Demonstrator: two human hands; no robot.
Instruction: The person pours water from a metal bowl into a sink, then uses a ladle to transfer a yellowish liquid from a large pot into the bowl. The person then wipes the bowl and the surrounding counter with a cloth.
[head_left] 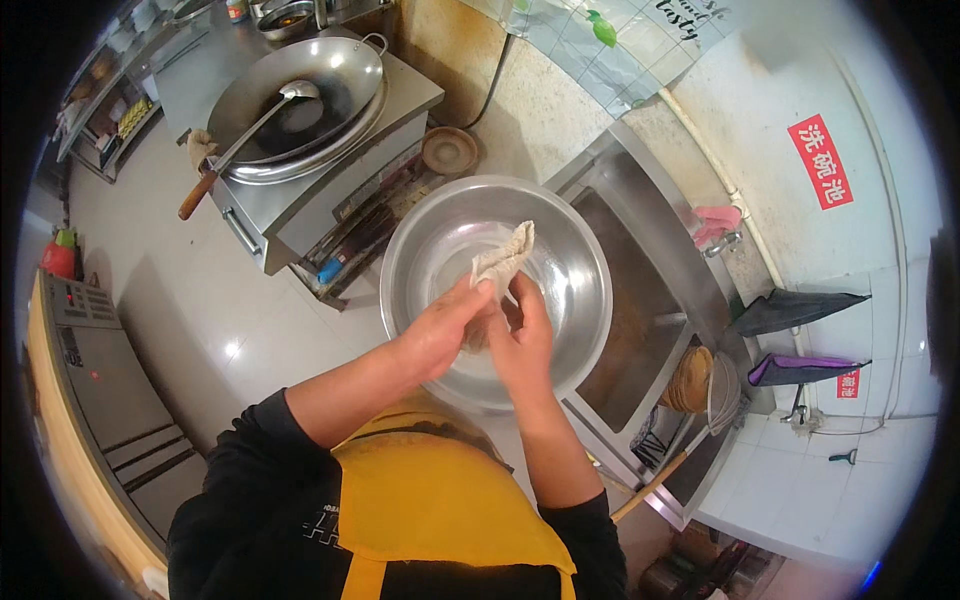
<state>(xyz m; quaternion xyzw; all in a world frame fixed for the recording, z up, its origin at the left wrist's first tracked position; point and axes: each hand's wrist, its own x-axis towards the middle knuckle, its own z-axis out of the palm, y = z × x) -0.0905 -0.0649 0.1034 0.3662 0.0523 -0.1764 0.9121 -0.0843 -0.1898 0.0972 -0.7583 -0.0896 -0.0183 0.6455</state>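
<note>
Person's L grip (447, 325) is clenching a twisted beige cloth (503, 260), and the R grip (524, 335) is also grasping it, fingers curling in; some fingers are hiding behind the palms, so exact finger pos. can't be told. Cloth is sticking up from btwn the hands, w/ a lower bit showing below them. It's hanging over the middle of a lg. round steel basin (420, 245), well inside the rim. Basin is overlapping the L edge of a steel sink (630, 285) in view; what's carrying it can't be told.

Person is wearing a yellow apron (450, 490) over dark sleeves. Upper L, a big wok (245, 110) is sitting on the stove surface (415, 92), w/ a ladle (300, 90) lying in it, wooden handle poking past the surface's L edge. A brown round dish (450, 151) is resting just beside the stove, nr the surface's R corner.

Beyond the sink's far R edge, a pink cloth (717, 222) is hanging by the tap, & two dark cloths (800, 312) are hanging on the wall, one w/ purple trim. At the sink's near R corner, a brown woven scoop (690, 378) is leaning beside a long-handled wire strainer (724, 392).
</note>
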